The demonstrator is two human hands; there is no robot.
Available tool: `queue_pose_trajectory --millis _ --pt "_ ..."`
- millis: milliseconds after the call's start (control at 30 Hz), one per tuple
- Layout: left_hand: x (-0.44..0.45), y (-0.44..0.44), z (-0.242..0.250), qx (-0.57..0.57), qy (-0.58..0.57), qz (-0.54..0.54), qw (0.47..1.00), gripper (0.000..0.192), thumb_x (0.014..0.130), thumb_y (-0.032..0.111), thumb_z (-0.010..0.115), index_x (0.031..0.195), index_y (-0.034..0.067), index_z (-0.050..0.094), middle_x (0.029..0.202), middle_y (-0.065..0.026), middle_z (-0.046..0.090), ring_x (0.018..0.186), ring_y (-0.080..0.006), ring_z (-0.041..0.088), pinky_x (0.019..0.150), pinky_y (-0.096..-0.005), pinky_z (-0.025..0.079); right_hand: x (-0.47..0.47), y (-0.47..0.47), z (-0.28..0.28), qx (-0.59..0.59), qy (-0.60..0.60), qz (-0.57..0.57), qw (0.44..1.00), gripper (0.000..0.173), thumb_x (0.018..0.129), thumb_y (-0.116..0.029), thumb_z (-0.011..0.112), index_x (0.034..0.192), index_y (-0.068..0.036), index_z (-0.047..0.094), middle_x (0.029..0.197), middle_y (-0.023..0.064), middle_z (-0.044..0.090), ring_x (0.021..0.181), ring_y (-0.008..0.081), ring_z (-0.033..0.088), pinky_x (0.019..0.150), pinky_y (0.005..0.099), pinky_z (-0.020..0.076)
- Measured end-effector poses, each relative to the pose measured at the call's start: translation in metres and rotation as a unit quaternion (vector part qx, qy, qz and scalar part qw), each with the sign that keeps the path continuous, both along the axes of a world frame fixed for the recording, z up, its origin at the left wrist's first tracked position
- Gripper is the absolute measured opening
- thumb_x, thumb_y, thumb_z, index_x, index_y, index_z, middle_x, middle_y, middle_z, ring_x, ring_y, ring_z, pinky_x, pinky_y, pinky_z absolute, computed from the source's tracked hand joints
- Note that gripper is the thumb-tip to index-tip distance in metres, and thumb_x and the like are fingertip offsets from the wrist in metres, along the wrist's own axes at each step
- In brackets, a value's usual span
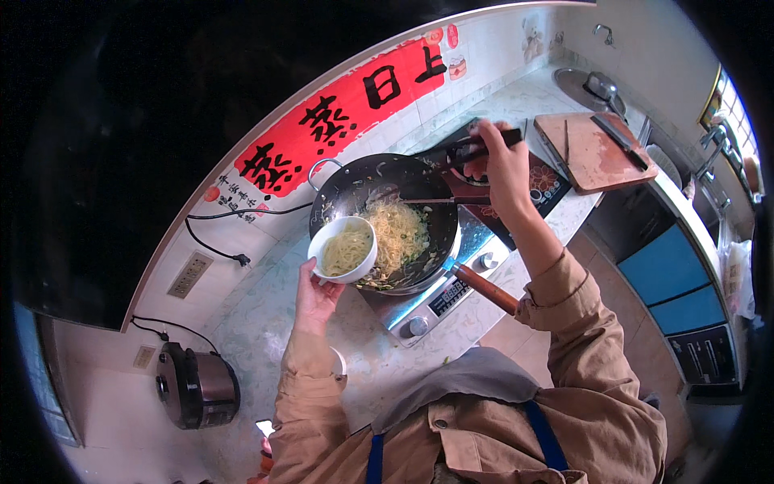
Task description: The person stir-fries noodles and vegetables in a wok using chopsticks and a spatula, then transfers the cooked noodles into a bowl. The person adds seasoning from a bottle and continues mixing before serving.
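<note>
My left hand (317, 302) holds a white bowl (361, 273) by its rim and side, tilted over the near left edge of a black wok (417, 175). Pale noodles (347, 249) lie in the bowl. More noodles (396, 233) with bits of greens sit in the wok. Above the wok's right side, my right hand (505, 166) grips a black utensil (462, 151), chopsticks or tongs; I cannot tell which. A spatula (429, 200) rests in the wok, its dark handle reaching towards my right wrist. The wok's wooden handle (484, 287) points at my right sleeve.
The wok stands on an induction cooker (417, 327); a second cooktop (544, 181) lies to its right. Beyond are a cutting board (580, 172) and a knife (620, 142). An electric cooker (199, 387) sits left. At bottom left, another person's hand (266, 446) holds a phone (265, 428).
</note>
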State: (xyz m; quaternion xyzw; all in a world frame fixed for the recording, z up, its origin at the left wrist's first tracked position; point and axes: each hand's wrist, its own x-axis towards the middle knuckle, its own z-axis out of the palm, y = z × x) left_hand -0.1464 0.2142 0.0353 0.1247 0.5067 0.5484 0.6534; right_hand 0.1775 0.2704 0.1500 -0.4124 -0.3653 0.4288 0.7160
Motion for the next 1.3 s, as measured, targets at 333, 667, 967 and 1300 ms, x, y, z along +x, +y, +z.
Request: queue_pose_trajectory --millis 333,667,967,1300 --pt "0.003 -0.005 0.080 0.057 0.061 0.025 0.996 0.048 0.073 0.043 0.057 0.109 0.012 0.052 0.101 -0.0033 0.059 0.084 -0.0160 0.060 0.059 -0.0271 0.052 -0.043 0.006 -0.118 -0.192 0.128 0.063 0.971 0.027 0.087 -0.028 0.048 0.089 -0.001 0.050 0.072 0.0107 0.054 0.042 0.0182 0.052 0.038 0.0249 0.0399" --pt "0.000 -0.005 0.092 0.075 0.067 0.003 0.995 0.050 0.072 0.044 0.059 0.111 0.014 0.052 0.104 -0.0012 0.059 0.090 -0.0171 0.059 0.068 -0.0290 0.053 -0.071 0.026 -0.098 -0.180 0.329 0.064 0.925 0.011 0.082 -0.013 0.047 0.081 -0.003 0.043 0.070 0.0117 0.052 0.047 0.0220 0.054 0.043 0.0302 0.0480" --pt "-0.001 -0.011 0.049 0.054 0.037 0.015 0.998 0.054 0.074 0.037 0.060 0.114 0.005 0.046 0.110 -0.0092 0.054 0.094 -0.0209 0.058 0.072 -0.0331 0.055 -0.039 0.027 -0.008 -0.051 0.185 0.058 0.980 0.017 0.080 -0.014 0.049 0.080 0.003 0.046 0.059 0.0120 0.052 0.041 0.0222 0.055 0.036 0.0259 0.0428" --pt "-0.019 -0.013 0.050 0.066 0.046 0.033 0.996 0.052 0.072 0.036 0.064 0.109 0.004 0.046 0.101 -0.0088 0.055 0.088 -0.0189 0.059 0.066 -0.0296 0.055 0.005 -0.013 -0.087 -0.184 0.069 0.021 0.980 0.019 0.080 -0.022 0.053 0.077 -0.003 0.052 0.062 0.0046 0.047 0.039 0.0146 0.046 0.032 0.0242 0.0335"
